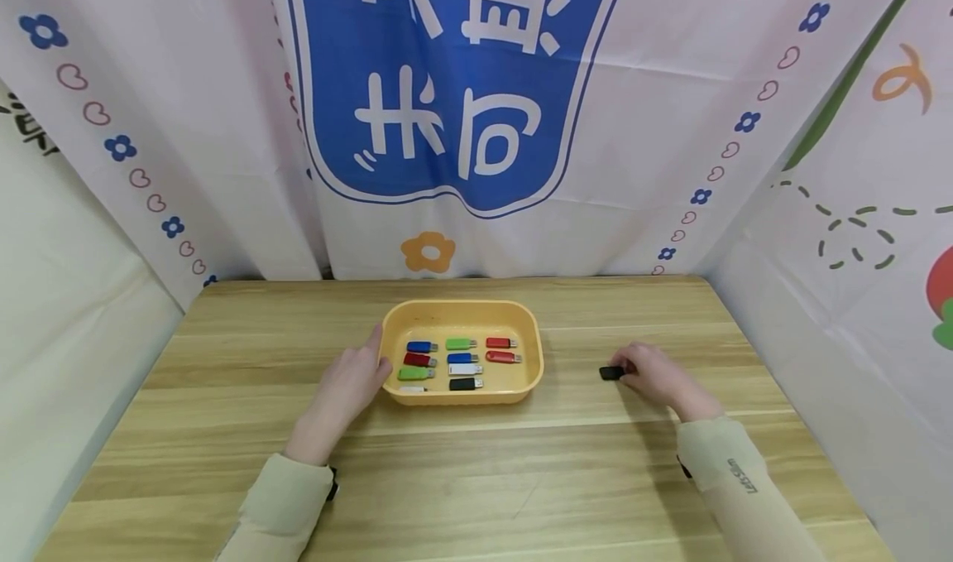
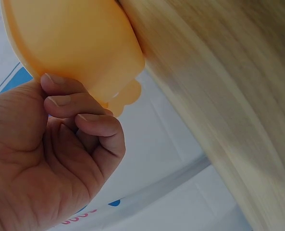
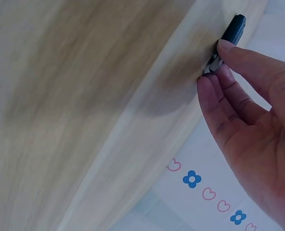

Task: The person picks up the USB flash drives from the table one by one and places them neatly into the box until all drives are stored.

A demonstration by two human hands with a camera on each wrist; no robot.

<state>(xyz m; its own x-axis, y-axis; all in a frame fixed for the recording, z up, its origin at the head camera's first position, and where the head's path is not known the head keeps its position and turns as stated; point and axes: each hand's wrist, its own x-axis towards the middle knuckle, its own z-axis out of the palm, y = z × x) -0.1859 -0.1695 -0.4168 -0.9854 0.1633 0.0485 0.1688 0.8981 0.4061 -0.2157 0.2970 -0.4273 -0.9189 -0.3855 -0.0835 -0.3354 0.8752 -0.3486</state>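
Note:
A yellow plastic tray (image 1: 462, 307) sits on the table, holding several USB sticks in blue, green, red, white and black, laid in columns. My left hand (image 1: 344, 392) grips the tray's left side; in the left wrist view its curled fingers (image 2: 63, 101) lie against the outer wall, with the thumb's tip hidden. To the right of the tray, my right hand (image 1: 655, 376) pinches a black USB stick (image 1: 611, 373) between thumb and fingertips. The right wrist view shows that stick's dark body (image 3: 234, 29) sticking out past the thumb and its metal plug near the fingers.
Under everything is a wood-grain table (image 1: 476, 479). A white printed curtain (image 1: 596, 214) with a blue sign hangs along its back edge, and pale cloth walls (image 1: 811, 297) flank both sides.

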